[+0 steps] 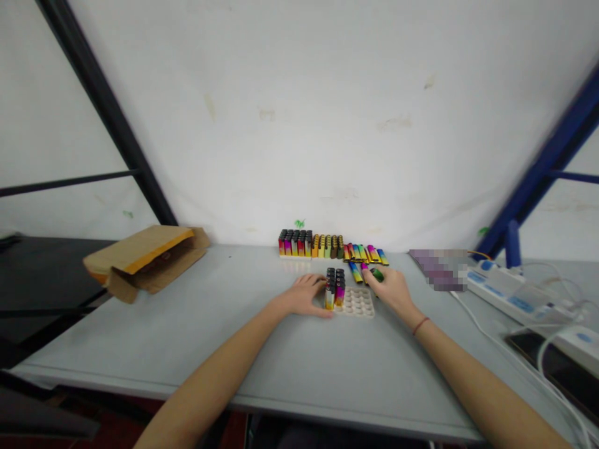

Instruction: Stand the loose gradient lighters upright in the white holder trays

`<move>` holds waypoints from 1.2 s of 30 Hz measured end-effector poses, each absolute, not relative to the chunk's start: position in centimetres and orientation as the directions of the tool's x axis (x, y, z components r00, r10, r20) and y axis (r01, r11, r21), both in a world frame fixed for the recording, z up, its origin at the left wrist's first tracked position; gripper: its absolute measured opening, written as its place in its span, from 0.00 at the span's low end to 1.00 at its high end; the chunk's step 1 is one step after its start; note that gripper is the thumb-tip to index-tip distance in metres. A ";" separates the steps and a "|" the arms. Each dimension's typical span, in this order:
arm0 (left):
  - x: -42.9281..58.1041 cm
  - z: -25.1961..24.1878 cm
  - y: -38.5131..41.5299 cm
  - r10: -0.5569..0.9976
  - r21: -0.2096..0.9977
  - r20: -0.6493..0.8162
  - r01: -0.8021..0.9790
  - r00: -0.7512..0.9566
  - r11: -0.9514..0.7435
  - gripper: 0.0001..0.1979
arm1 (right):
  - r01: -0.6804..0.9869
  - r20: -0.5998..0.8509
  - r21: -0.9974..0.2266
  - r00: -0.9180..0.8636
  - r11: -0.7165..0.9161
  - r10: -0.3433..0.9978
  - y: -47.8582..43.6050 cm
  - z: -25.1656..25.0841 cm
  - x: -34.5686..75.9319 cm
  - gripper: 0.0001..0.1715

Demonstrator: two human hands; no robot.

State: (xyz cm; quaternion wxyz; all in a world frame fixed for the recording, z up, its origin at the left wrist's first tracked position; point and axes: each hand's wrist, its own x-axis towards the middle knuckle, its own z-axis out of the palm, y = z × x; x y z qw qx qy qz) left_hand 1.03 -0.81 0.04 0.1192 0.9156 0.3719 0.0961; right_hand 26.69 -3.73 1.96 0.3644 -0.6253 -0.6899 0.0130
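Observation:
A pale plastic tray with round holes (360, 304) lies on the grey table (262, 349). Several colourful lighters (335, 288) stand upright in its left part. My left hand (306, 295) rests at the tray's left edge, fingers curled against the standing lighters. My right hand (389, 287) is just right of the tray, fingers closed round a green lighter (377, 274). Behind it lie several loose lighters (365, 254) flat on the table, and a row of upright lighters (311, 244) stands by the wall.
An open cardboard box (143, 260) lies on the table's left. On the right are white power strips (508, 291) with cables, a dark phone-like slab (543, 352), and a blurred flat object (442, 267). Blue and black frame bars flank the white wall.

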 end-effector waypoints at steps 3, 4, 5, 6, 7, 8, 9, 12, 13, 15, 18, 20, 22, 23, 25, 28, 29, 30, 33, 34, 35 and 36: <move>1.1 0.0 -0.8 0.703 0.285 0.080 0.659 0.707 -0.696 0.46 | 0.873 0.471 -0.446 0.040 0.199 0.881 -3.7 2.0 26.7 0.25; 1.0 0.0 -0.7 0.702 0.285 0.078 0.659 0.708 -0.696 0.46 | 0.878 0.462 -0.439 0.038 0.191 0.886 -3.7 2.1 26.7 0.24; 1.0 0.0 -0.7 0.702 0.285 0.078 0.659 0.708 -0.696 0.47 | 0.884 0.454 -0.431 0.037 0.183 0.890 -3.7 2.1 26.7 0.24; 1.0 -0.1 -0.7 0.702 0.285 0.078 0.659 0.708 -0.696 0.47 | 0.890 0.450 -0.420 0.036 0.176 0.893 -3.7 2.2 26.7 0.23; 1.0 -0.1 -0.7 0.701 0.285 0.078 0.658 0.708 -0.697 0.47 | 0.897 0.448 -0.409 0.036 0.169 0.893 -3.7 2.2 26.8 0.23; 1.0 -0.1 -0.7 0.700 0.285 0.078 0.657 0.710 -0.698 0.47 | 0.903 0.449 -0.399 0.038 0.162 0.893 -3.7 2.2 26.8 0.22; 1.0 -0.1 -0.7 0.699 0.285 0.077 0.656 0.711 -0.698 0.47 | 0.908 0.450 -0.390 0.040 0.156 0.892 -3.7 2.2 26.8 0.22; 1.0 0.0 -0.7 0.698 0.285 0.081 0.655 0.711 -0.700 0.47 | 0.915 0.458 -0.376 0.045 0.148 0.888 -3.7 2.1 26.8 0.22; 1.0 -0.1 -0.7 0.699 0.284 0.081 0.656 0.711 -0.700 0.47 | 0.913 0.463 -0.379 0.047 0.149 0.885 -3.7 2.0 26.8 0.22; 1.1 -0.1 -0.7 0.700 0.280 0.080 0.658 0.710 -0.699 0.47 | 0.903 0.476 -0.399 0.054 0.161 0.878 -3.7 2.0 26.8 0.22; 1.1 -0.1 -0.7 0.701 0.281 0.079 0.659 0.708 -0.697 0.47 | 0.873 0.510 -0.438 0.045 0.214 0.859 -3.8 2.1 26.7 0.23; 1.1 -0.2 -0.6 0.702 0.284 0.081 0.659 0.707 -0.697 0.46 | 0.851 0.535 -0.442 -0.005 0.285 0.845 -3.8 2.2 26.6 0.23; 1.0 -0.2 -0.6 0.702 0.283 0.078 0.659 0.708 -0.697 0.47 | 0.817 0.551 -0.432 -0.096 0.382 0.829 -4.0 2.2 26.5 0.18; 1.0 -0.2 -0.6 0.701 0.280 0.077 0.660 0.709 -0.697 0.47 | 0.796 0.553 -0.425 -0.150 0.432 0.820 -4.1 2.2 26.4 0.15; 1.0 -0.2 -0.6 0.700 0.275 0.077 0.660 0.710 -0.699 0.47 | 0.751 0.534 -0.415 -0.256 0.513 0.806 -4.3 2.3 26.1 0.10; 1.0 -0.2 -0.7 0.699 0.274 0.079 0.658 0.711 -0.701 0.46 | 0.705 0.421 -0.424 -0.401 0.568 0.813 -5.1 2.6 25.5 0.10; 1.0 -0.1 -0.7 0.698 0.276 0.078 0.657 0.712 -0.701 0.46 | 0.699 0.376 -0.433 -0.434 0.569 0.819 -5.4 2.8 25.3 0.10; 1.0 -0.1 -0.7 0.698 0.279 0.077 0.657 0.712 -0.701 0.46 | 0.699 0.336 -0.439 -0.455 0.564 0.825 -5.6 3.0 25.1 0.10; 1.0 -0.1 -0.7 0.700 0.288 0.084 0.655 0.709 -0.698 0.45 | 0.699 0.289 -0.446 -0.478 0.559 0.829 -6.2 3.6 24.6 0.12; 1.0 -0.1 -0.7 0.701 0.291 0.087 0.655 0.708 -0.697 0.45 | 0.686 0.303 -0.444 -0.490 0.576 0.817 -6.4 3.8 24.5 0.12; 1.1 -0.1 -0.7 0.701 0.292 0.090 0.654 0.708 -0.698 0.45 | 0.666 0.329 -0.441 -0.504 0.602 0.798 -6.4 4.0 24.5 0.12; 1.1 -0.1 -0.7 0.700 0.292 0.091 0.653 0.708 -0.699 0.45 | 0.642 0.358 -0.437 -0.519 0.630 0.776 -6.5 4.1 24.5 0.12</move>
